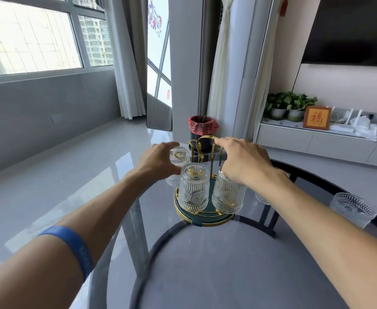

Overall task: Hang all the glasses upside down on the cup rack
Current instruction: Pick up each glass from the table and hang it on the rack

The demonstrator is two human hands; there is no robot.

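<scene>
A person leans over a round glass table [238, 264], both bare arms stretched toward a gold-wire cup rack [202, 152] that stands on a dark green, gold-rimmed base [203, 217] near the table's far edge. The left hand [158, 161], on the rack's left side, wraps its fingers around an inverted ribbed glass [178, 156] held high against the rack's left arm; whether that glass already hangs on its prong cannot be told. The right hand [243, 159] reaches across the rack's right side, its forefinger and thumb pressed on the gold loop handle [207, 137] at the rack's top. Two more ribbed glasses hang upside down on the rack's near side: a front glass [194, 188] over the base's middle and a right-hand glass [228, 195] partly under the right wrist. Another inverted glass [173, 180] shows low behind the front one, on the rack's left. An upright glass [352, 209] stands on the table well to the rack's right, apart from it, and a further glass [262, 198] is half hidden behind the right forearm. A blue wristband [71, 248] circles the left forearm. Beyond the rack, on the floor, stands a bin with a red liner [203, 126]
</scene>
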